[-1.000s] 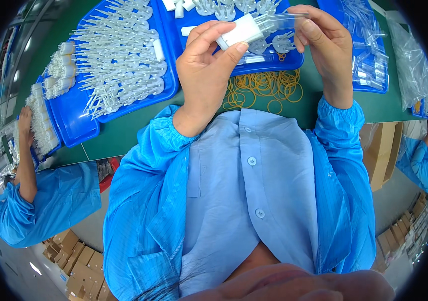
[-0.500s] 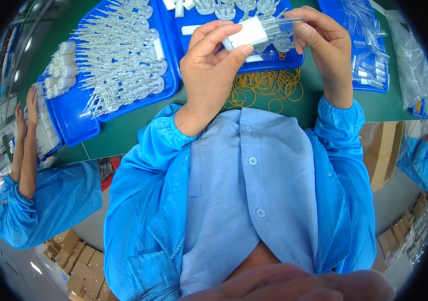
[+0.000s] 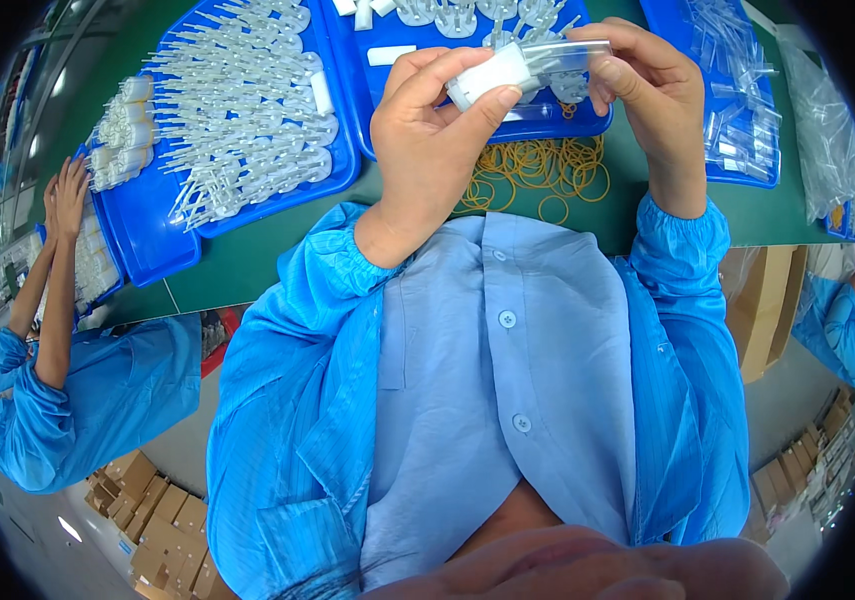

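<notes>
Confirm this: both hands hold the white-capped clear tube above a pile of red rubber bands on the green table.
Wrong in one respect: the head view shows the rubber bands are yellow, not red. Both the left hand and right hand do hold the white-capped clear tube above the green table.

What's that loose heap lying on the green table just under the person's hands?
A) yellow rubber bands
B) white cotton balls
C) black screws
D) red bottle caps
A: thin yellow rubber bands lie in a loose pile on the green table, just below the left hand and right hand, which together hold a white block with a clear plastic piece.
</notes>
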The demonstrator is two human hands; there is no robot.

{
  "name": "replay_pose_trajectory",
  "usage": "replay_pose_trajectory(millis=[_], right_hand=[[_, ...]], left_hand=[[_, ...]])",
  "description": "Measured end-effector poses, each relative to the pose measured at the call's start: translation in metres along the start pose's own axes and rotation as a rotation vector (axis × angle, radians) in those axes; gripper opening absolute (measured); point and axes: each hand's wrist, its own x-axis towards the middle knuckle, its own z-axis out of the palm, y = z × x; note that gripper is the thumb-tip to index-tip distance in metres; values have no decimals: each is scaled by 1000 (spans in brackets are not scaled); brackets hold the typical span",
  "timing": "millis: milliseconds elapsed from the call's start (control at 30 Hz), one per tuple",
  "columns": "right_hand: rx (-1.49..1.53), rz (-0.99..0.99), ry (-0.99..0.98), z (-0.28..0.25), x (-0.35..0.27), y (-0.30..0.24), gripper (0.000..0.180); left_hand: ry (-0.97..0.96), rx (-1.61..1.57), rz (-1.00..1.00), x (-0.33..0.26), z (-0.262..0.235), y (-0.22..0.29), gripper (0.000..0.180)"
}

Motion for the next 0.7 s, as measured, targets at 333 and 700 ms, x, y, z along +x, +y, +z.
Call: replay_pose_trajectory(millis=[333, 700], right_hand=[[-34, -30, -39, -6, -1, -3, 24], [-27, 27, -46, -7, -2, -3, 24]], left_hand=[[4, -135, 35, -1, 3, -5, 29], [38, -165, 89, -2, 2, -8, 23]])
